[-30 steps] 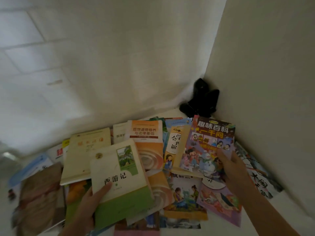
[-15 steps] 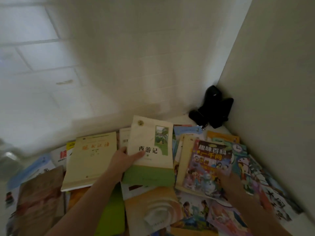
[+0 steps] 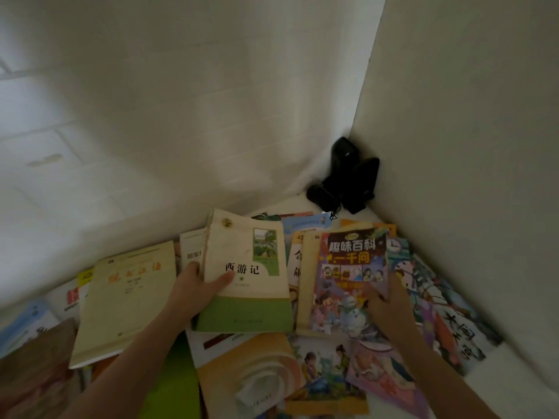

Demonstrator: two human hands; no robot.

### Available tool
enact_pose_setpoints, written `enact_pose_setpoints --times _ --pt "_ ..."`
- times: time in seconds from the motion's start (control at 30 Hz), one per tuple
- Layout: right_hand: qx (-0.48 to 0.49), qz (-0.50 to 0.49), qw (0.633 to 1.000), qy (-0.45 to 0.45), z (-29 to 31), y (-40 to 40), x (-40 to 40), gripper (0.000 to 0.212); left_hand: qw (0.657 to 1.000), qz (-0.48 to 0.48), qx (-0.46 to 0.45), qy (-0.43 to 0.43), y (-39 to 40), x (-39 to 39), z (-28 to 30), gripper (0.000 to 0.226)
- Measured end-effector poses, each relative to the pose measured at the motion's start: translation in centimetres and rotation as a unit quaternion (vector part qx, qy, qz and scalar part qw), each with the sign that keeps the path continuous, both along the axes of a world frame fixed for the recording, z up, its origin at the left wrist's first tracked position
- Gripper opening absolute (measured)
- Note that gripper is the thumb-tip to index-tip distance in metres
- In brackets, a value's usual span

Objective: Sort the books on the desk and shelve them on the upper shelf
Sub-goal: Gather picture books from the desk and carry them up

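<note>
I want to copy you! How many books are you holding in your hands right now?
2. The left hand holds the white and green book in the middle, and the right hand holds the colourful cartoon book beside it. More books lie spread underneath, some hidden.

Dim, soft indoor light; bottom corners shadowed and blurred; wide-angle bending at edges.

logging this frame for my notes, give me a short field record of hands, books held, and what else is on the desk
left hand: grips the white-and-green book, thumb on its cover
right hand: holds the colourful cartoon book at its right edge
books held: side by side, raised over the pile
desk: many books spread flat
back corner: black object
upper shelf: not in view
</note>
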State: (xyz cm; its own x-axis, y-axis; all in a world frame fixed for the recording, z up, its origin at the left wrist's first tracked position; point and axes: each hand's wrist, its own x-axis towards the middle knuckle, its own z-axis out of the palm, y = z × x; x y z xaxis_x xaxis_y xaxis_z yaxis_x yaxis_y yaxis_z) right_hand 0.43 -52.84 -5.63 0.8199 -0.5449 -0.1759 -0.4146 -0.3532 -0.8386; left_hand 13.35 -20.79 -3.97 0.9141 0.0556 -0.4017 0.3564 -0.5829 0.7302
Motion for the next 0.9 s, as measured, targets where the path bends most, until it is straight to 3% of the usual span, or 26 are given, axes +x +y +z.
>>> enact_pose_setpoints --times 0.07,0.1,0.2,0.27,0.33,0.47,0.53,0.57,0.63,0.67,0.73,0.8,0.9 --pt "-0.021 0.024 0.998 -0.057 2.7 -0.3 0.3 0.021 1.0 0.017 -0.022 0.001 0.1 -0.9 0.2 0.052" --pt "0.014 0.031 0.997 -0.076 4.0 -0.6 0.5 0.018 0.999 0.029 -0.038 0.011 0.2 -1.6 0.5 0.052" --pt "0.215 0.081 0.968 -0.099 8.0 0.2 0.9 0.028 0.991 0.058 -0.113 0.034 0.5 -4.6 1.2 0.063" --pt "0.295 0.137 0.943 -0.068 9.2 2.6 1.4 0.027 0.983 0.054 -0.171 0.03 1.0 -6.6 1.0 0.088" --pt "0.267 0.186 0.945 -0.037 8.0 5.8 2.2 0.028 0.964 0.084 -0.247 0.054 1.4 -8.3 0.2 0.1" --pt "0.143 0.211 0.966 0.043 2.9 10.8 2.7 0.035 0.894 0.205 -0.382 0.114 1.2 -10.0 -1.3 0.05" --pt "0.133 0.194 0.971 0.029 1.9 11.7 2.6 0.037 0.893 0.183 -0.39 0.126 1.0 -9.9 -1.9 0.067" --pt "0.11 0.19 0.975 0.022 1.4 11.8 2.7 0.043 0.903 0.165 -0.376 0.125 0.8 -9.8 -2.1 0.088" --pt "0.055 0.179 0.982 0.024 0.5 11.8 2.6 0.057 0.94 0.133 -0.29 0.118 0.4 -9.8 -2.5 0.13" --pt "0.025 0.181 0.983 0.028 -0.1 11.8 2.6 0.063 0.952 0.121 -0.258 0.117 0.4 -9.7 -2.7 0.14" --pt "0.006 0.217 0.975 0.045 -0.4 12.0 2.1 0.074 0.958 0.107 -0.235 0.128 0.4 -9.5 -2.8 0.146" --pt "0.068 0.245 0.965 0.06 -0.4 12.1 2.0 0.079 0.955 0.114 -0.237 0.135 0.5 -9.1 -2.8 0.142" --pt "0.098 0.282 0.953 0.052 -0.5 12.0 2.1 0.073 0.945 0.142 -0.266 0.126 0.8 -9.5 -3.4 0.13"
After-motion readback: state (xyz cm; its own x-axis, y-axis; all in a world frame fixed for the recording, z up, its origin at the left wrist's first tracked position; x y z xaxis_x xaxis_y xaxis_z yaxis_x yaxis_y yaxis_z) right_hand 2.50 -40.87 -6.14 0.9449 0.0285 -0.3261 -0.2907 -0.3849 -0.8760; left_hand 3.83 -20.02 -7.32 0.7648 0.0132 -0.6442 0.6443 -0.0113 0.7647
